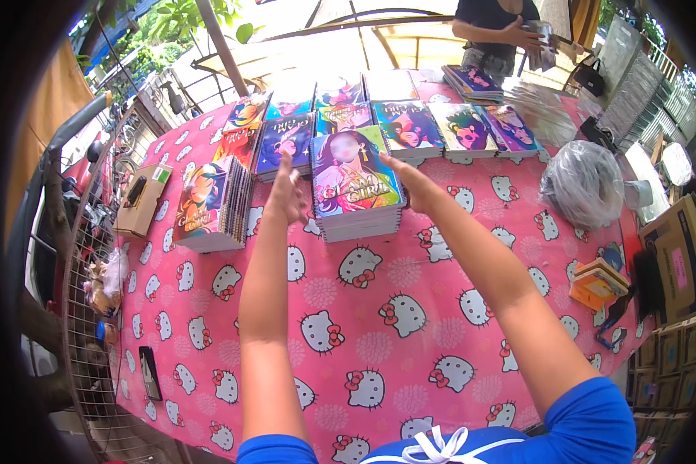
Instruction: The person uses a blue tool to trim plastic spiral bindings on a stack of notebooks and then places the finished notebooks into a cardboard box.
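Note:
In the middle of the table stands a stack of spiral-bound notebooks point(356, 182), its top cover bright with a drawn figure in green, pink and yellow. My left hand point(288, 195) is open at the stack's left side, with a small gap between them. At the right side my right hand point(411, 184) is open too, fingers stretched along the stack's edge; whether it touches is hard to tell. To the left, another pile of spiral notebooks point(209, 205) leans at an angle. Behind, several stacks with colourful covers stand in rows, among them a purple-blue notebook point(284, 145).
A pink cartoon-cat tablecloth point(379, 340) covers the table. A cardboard box point(143, 199) and a phone point(149, 373) lie at the left. Clear plastic bags point(582, 184) and small orange booklets point(598, 284) are at the right. Across the table another person point(499, 31) holds something.

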